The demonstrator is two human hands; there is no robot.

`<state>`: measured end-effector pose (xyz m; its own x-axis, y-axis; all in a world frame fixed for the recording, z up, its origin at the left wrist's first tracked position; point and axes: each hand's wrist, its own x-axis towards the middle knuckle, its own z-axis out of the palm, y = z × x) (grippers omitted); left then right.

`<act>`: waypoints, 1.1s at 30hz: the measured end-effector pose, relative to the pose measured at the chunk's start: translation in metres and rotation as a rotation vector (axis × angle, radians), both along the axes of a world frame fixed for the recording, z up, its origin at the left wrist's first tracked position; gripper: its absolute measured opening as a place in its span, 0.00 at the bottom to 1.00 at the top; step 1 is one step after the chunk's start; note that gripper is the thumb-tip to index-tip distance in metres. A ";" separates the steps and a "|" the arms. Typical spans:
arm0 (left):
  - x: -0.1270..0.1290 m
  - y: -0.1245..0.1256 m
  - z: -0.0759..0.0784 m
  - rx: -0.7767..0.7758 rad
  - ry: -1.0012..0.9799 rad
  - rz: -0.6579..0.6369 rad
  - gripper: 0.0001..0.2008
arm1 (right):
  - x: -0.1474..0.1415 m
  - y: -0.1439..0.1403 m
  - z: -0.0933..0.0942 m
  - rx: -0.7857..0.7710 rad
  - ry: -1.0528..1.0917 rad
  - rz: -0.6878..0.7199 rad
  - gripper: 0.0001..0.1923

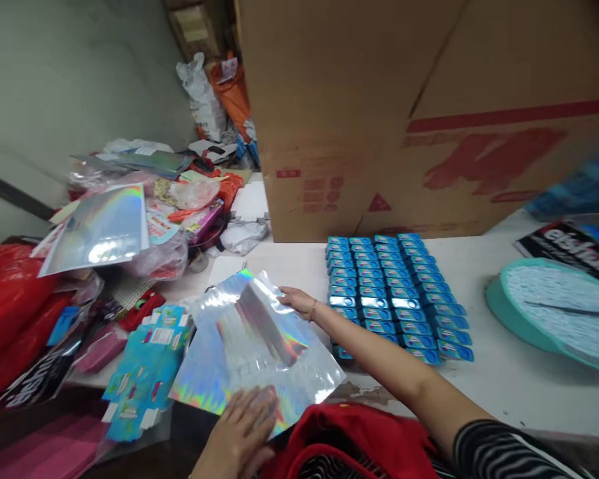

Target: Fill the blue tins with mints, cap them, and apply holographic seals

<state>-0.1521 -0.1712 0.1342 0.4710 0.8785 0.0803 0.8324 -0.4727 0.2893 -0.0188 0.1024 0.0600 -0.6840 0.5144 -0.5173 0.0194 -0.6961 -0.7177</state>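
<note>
Red plastic bags (10, 299) and a heap of clutter crowd the table's left edge. A flat blue printed carton (142, 372) lies just beside a shiny holographic foil pouch (252, 346) at the near edge. The left hand (244, 432) lies spread flat on its near corner; the right hand (299, 303) pinches its far edge. Rows of small blue boxes (394, 293) follow, with bare white tabletop (509, 379) beyond.

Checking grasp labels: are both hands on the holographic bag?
Yes: the left hand presses the holographic bag at its near edge, the right hand holds its far edge.
</note>
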 end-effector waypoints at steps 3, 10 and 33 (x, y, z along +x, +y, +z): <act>-0.003 0.043 0.005 0.167 -0.062 0.146 0.32 | 0.007 0.007 0.019 0.121 0.121 -0.092 0.17; 0.019 0.181 0.070 0.534 -0.275 0.546 0.30 | 0.083 -0.006 0.093 0.455 0.327 -0.129 0.25; 0.385 0.383 0.086 0.070 -0.319 0.097 0.11 | 0.452 0.138 0.099 0.847 0.067 -0.408 0.12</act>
<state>0.2330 0.2113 0.2205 0.3269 0.9051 0.2720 0.7475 -0.4237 0.5115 0.4333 0.2406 0.1592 -0.3829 0.9076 0.1721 -0.1704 0.1137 -0.9788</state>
